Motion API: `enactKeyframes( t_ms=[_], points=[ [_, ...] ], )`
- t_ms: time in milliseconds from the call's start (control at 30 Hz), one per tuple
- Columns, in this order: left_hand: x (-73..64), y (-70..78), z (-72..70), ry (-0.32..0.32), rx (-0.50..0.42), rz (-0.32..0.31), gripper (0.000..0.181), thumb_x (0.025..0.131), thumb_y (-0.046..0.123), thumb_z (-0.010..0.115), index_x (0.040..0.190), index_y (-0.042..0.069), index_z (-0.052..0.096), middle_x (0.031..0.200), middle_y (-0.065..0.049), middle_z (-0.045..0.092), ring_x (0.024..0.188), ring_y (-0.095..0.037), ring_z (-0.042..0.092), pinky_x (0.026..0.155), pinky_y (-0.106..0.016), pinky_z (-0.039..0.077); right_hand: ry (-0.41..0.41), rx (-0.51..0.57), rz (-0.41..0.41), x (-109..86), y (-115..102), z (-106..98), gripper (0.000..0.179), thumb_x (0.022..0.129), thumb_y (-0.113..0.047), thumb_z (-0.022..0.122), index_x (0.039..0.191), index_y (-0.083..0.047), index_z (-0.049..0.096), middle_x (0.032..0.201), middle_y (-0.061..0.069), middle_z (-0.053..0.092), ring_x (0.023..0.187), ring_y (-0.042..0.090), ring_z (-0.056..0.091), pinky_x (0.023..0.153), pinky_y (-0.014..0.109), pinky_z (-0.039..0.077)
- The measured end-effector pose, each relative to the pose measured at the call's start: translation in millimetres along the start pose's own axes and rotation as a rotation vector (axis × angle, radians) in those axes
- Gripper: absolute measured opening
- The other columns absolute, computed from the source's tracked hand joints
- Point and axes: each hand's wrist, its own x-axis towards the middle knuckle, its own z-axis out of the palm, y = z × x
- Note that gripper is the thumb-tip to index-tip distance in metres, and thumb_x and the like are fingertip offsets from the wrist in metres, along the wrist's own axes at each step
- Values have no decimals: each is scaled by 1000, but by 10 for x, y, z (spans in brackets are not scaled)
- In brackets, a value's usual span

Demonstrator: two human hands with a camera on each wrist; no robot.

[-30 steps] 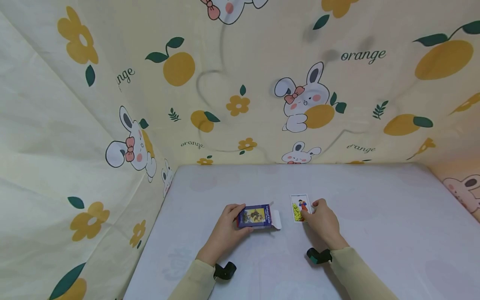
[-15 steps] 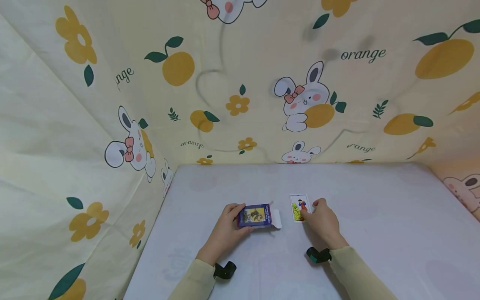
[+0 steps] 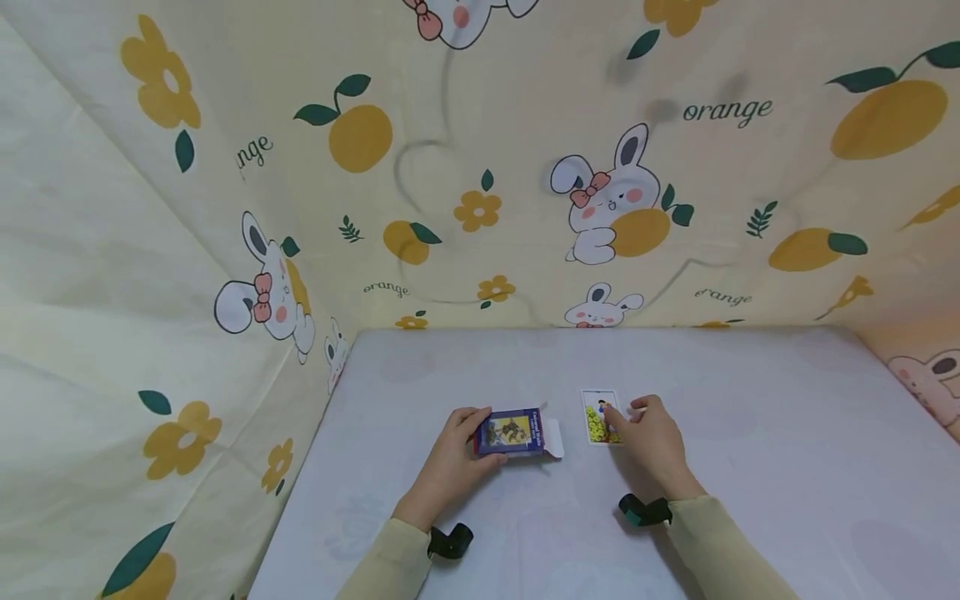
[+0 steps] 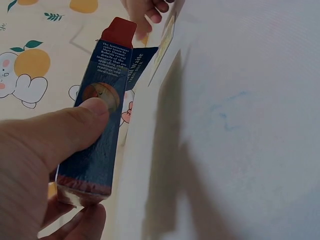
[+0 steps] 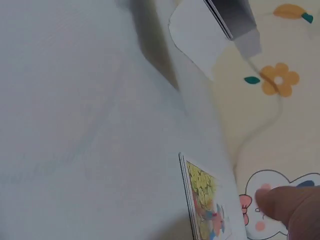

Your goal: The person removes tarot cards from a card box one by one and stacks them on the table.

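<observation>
A dark blue card box (image 3: 510, 432) with a yellow picture is gripped by my left hand (image 3: 452, 462), thumb along its narrow side and fingers beneath in the left wrist view. The box's right end gapes, its white flap (image 5: 195, 37) folded out. To the right, a thin stack of picture cards (image 3: 597, 423) lies face up on the table, the top one showing a figure and yellow discs. My right hand (image 3: 656, 442) hovers at the stack's right edge. In the right wrist view its thumb (image 5: 285, 202) is raised apart from the cards (image 5: 204, 200); its other fingers are hidden there.
A pale cloth covers the table (image 3: 750, 400). Behind and to the left stand cloth walls (image 3: 517, 167) printed with rabbits, oranges and flowers. A black wrist camera (image 3: 452, 542) sits on the left forearm, another camera (image 3: 643, 510) on the right.
My right hand has lifted its thumb off the cards and shifted slightly right. The cards stay in place, and the left hand still holds the box there.
</observation>
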Motion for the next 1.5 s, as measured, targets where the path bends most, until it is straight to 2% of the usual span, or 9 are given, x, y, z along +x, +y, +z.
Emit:
enactKeyframes(
  t_ms=[100,367,667,1500],
  points=[
    [1,4,1,-3,2,1,74,82,39,77,146,24,43,143,1,39,131,-21,41,107,-39,38,-18,48,-6,-15,-19,-32,77,87,-62,60,128,2,43,108,19,56,92,30,54,73,38,48],
    [-3,30,20,-8,1,10,74,82,40,77,146,24,43,143,1,39,131,-19,41,107,-38,39,-80,131,-62,-91,-137,-26,74,84,-65,61,124,-4,50,109,14,58,92,26,56,71,32,49],
    [1,53,26,-7,2,21,75,82,41,77,146,24,43,143,1,39,131,-21,42,107,-39,39,-155,245,-87,-182,-279,54,64,85,-53,69,121,-3,51,99,11,57,86,23,52,67,29,47],
    [6,77,47,8,-5,59,75,81,43,77,146,23,43,142,0,40,129,-22,44,106,-40,40,-202,276,-141,-307,-436,244,56,83,-45,75,116,-3,55,93,7,62,83,20,57,67,30,49]
  ],
)
